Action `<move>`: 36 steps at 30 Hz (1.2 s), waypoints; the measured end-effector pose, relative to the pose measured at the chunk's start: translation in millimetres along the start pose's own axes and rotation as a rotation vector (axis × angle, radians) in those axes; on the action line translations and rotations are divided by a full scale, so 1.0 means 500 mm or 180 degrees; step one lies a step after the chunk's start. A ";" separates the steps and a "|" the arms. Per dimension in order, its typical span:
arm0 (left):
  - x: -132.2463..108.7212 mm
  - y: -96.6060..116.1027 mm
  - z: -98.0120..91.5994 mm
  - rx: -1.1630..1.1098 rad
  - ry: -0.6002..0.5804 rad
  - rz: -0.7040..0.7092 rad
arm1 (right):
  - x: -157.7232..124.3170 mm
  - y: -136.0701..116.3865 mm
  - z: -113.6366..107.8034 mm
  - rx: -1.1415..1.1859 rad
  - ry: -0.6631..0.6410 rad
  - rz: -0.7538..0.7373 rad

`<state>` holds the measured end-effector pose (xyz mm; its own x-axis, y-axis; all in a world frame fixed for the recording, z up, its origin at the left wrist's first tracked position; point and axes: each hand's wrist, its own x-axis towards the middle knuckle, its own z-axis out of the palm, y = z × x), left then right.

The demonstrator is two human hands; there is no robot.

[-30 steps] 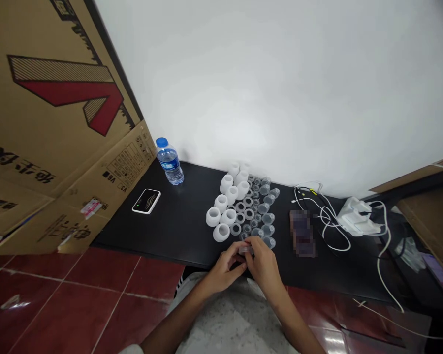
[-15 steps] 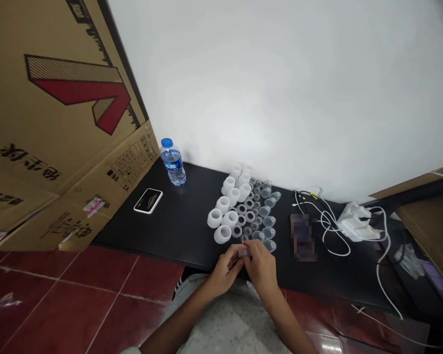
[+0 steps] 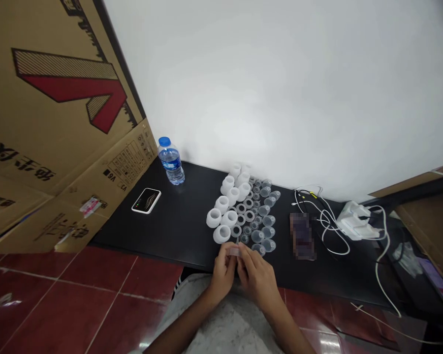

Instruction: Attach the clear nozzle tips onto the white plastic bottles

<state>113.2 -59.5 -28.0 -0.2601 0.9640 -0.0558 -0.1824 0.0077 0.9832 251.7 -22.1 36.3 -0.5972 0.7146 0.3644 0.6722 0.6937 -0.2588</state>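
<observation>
At the front edge of the black table, my left hand [image 3: 223,273] and my right hand [image 3: 256,275] meet, fingers closed around a small clear plastic piece [image 3: 235,251]. Fingers cover most of it, so its full shape is hidden. Just beyond stand several white hollow plastic cups [image 3: 221,234] with round openings, grouped in rows. To their right lie translucent rings [image 3: 248,216] and smaller round pieces [image 3: 247,230]. Several translucent oval-topped caps [image 3: 268,232] form the rightmost column, the nearest partly behind my right hand.
A water bottle [image 3: 172,162] and a white-edged black device [image 3: 146,200] stand left on the table [image 3: 184,231]. A large cardboard box [image 3: 70,147] borders the left. A blurred dark object [image 3: 301,236], white cables [image 3: 328,221] and a white adapter [image 3: 355,220] lie right. The wall rises behind.
Both hands have shifted slightly left with the clear piece, and the fingers have changed position on it. More of the nearest caps shows now. The view has moved a little.
</observation>
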 end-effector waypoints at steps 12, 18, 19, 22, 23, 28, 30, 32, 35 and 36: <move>-0.009 -0.019 -0.005 0.0229 -0.0324 0.0228 | -0.022 0.008 0.011 0.0284 0.0438 0.0483; -0.013 0.009 -0.016 -0.0289 -0.0707 0.0092 | -0.018 0.019 -0.003 0.0348 0.0197 0.0209; -0.013 0.013 -0.018 -0.0280 -0.0638 0.0049 | -0.018 0.021 -0.007 0.0354 0.0129 0.0145; -0.011 0.019 -0.015 -0.0091 -0.0273 -0.0133 | -0.022 0.022 -0.020 0.0440 -0.0002 -0.0020; -0.010 0.020 -0.012 -0.0095 -0.0194 -0.0192 | -0.025 0.023 -0.024 0.0486 -0.0016 -0.0049; -0.004 0.019 0.006 -0.0592 -0.0194 -0.0264 | -0.043 0.034 -0.028 0.0663 0.0203 -0.0012; -0.003 0.019 0.008 -0.0551 -0.0170 -0.0268 | -0.049 0.039 -0.025 0.0712 0.0308 0.0016; -0.003 0.021 0.005 -0.0380 -0.0188 -0.0271 | -0.054 0.039 -0.022 0.0827 0.0374 0.0084; -0.001 0.027 -0.007 -0.0056 -0.0344 -0.0164 | -0.055 0.033 -0.021 0.1272 0.0426 0.0488; 0.000 0.030 -0.012 0.0094 -0.0432 -0.0039 | -0.054 0.029 -0.021 0.1466 0.0459 0.0709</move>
<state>104.7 -61.1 -14.5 -0.1268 0.9909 -0.0459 -0.1562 0.0258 0.9874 282.2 -32.3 32.2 -0.3738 0.8520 0.3665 0.4947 0.5174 -0.6982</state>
